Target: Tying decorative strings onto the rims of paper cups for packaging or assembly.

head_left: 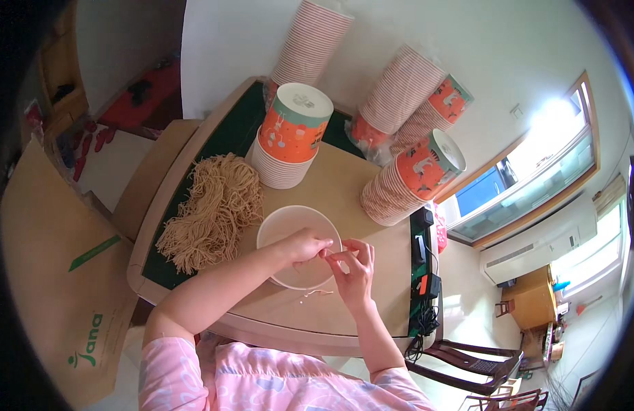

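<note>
Noodles [210,212], a loose tan heap of dry strands, lie on the table [344,312] well to the left of both hands. Left hand [304,246], fingers curled nearly closed, hovers over the open white paper bowl [284,222] and pinches a few thin noodle strands [334,255]. Right hand [356,272], just beside it and fingertip to fingertip, pinches the same strands. Beyond the hands, stacks of orange paper cups [289,133] stand and lean.
</note>
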{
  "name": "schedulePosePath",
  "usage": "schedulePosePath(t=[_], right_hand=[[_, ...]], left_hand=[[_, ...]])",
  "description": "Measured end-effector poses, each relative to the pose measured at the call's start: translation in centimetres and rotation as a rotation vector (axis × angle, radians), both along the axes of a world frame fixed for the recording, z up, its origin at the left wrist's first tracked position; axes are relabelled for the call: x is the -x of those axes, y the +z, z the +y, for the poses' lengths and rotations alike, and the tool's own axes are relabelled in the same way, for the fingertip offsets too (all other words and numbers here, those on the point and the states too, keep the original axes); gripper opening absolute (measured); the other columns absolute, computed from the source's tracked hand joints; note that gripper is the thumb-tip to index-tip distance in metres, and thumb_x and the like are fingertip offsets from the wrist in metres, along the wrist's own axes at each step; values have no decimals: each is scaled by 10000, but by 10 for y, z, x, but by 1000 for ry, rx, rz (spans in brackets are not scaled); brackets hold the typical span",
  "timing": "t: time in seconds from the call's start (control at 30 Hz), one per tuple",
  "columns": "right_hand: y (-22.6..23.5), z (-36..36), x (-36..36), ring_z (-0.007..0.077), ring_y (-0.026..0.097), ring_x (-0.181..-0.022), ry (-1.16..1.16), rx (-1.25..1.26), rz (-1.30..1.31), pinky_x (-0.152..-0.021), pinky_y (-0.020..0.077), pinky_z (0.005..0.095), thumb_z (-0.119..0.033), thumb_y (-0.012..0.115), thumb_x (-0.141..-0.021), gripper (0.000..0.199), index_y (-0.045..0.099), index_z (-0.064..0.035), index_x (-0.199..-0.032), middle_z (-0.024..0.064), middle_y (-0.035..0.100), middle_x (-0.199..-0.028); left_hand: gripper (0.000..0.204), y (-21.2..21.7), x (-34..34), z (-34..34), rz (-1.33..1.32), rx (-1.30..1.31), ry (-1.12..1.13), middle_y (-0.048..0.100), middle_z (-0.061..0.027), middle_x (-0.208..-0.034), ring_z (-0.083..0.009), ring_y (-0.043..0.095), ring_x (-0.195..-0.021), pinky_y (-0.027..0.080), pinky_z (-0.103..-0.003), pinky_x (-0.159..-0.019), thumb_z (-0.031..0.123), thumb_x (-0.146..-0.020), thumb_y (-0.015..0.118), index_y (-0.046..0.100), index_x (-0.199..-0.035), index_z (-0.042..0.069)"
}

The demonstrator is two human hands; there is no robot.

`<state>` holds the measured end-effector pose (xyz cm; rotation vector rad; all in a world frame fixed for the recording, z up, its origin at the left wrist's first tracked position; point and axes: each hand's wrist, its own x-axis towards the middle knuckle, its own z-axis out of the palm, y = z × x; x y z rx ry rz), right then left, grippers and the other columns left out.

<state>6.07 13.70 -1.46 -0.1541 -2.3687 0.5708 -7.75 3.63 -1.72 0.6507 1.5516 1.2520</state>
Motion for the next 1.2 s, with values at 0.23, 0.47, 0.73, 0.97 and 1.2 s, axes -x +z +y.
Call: schedulePosePath(t=[0.23,0.47,0.73,0.97,1.2], right_hand=[[-5,-4,-1,267,510,-916,-3,-43,22,-783,441,378,-67,781,-676,172,683,-119,-807,83,588,-1022],[-10,-5,-2,266,542,-886,-20,-17,40,-783,445,375,-43,768,-695,164,657,-90,-806,85,604,-980],[-13,-5,-3,241,550,-767,-49,21,41,-716,444,348,-34,748,-733,132,638,-60,-800,49,629,-788],[-10,-9,0,234,549,-757,-72,11,108,-725,439,356,-49,742,-746,123,638,-69,-808,49,619,-740],[-18,-5,-6,245,549,-791,-60,44,-9,-745,436,352,-53,746,-745,133,622,-50,-793,76,618,-822]], left_hand=[[333,-10,9,5,-413,182,-228,336,70,-531,-64,288,-412,220,-243,-388,370,-956,498,603,-775,111],[220,-23,10,9,-419,101,-192,366,57,-554,-63,329,-448,222,-242,-400,264,-919,540,604,-767,119],[198,-18,9,10,-440,106,-77,359,34,-556,-76,289,-445,199,-263,-407,145,-880,570,531,-690,104],[208,-21,5,11,-388,77,25,348,39,-546,-73,281,-445,196,-256,-408,155,-868,589,521,-676,109],[196,-13,5,6,-563,47,-11,333,93,-529,-46,290,-449,198,-230,-421,207,-880,594,532,-704,149]])
